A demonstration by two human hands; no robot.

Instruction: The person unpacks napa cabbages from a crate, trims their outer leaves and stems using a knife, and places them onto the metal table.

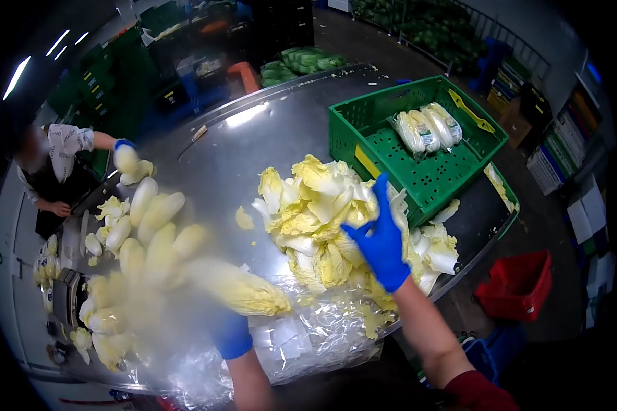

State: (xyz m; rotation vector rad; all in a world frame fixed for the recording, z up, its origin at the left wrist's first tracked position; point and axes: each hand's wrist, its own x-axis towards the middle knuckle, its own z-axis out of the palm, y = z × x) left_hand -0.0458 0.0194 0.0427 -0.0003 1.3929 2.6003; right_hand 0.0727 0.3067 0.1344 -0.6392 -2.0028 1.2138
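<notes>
My right hand, in a blue glove, is at the right side of a heap of loose yellow-white cabbage leaves, its thumb and fingers spread apart. My left hand, also gloved in blue, is low in the middle, blurred, with its fingers hidden. A Chinese cabbage head lies across just above it; whether the hand grips it cannot be made out. Several more cabbage heads lie to the left, partly smeared by a blurry patch. Clear plastic bags are spread along the near table edge.
A green crate at the right holds bagged cabbages. On the left a co-worker holds a cabbage by the metal table. Beside a scale lie more cabbages. A red bin stands on the floor at right.
</notes>
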